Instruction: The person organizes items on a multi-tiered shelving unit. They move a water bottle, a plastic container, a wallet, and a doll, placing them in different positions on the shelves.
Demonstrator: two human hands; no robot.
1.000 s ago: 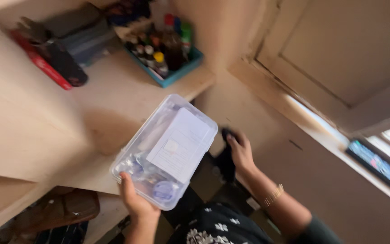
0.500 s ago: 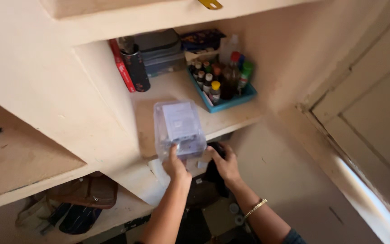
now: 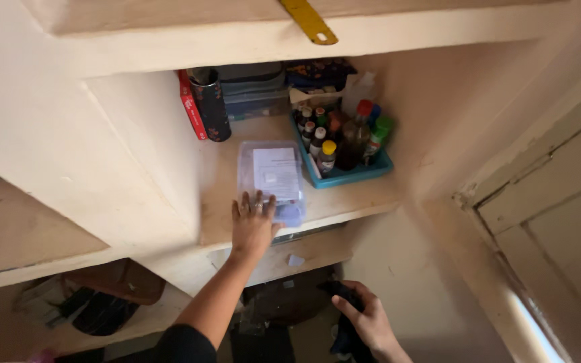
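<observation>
A clear plastic box with a white paper under its lid lies flat on the beige shelf, left of the teal tray. My left hand rests at the box's near end, fingers spread and touching its edge, holding nothing. Down below the shelf, my right hand is closed on a black cloth.
A teal tray with several small bottles stands at the shelf's right. A dark cylindrical can, a red flat box and stacked grey cases stand at the back. A yellow ruler lies on the ledge above. Bags sit on the lower shelf.
The clear box went from my left hand onto the shelf; the hand has let go and now rests flat at its end. My right hand dropped lower with the black cloth.
</observation>
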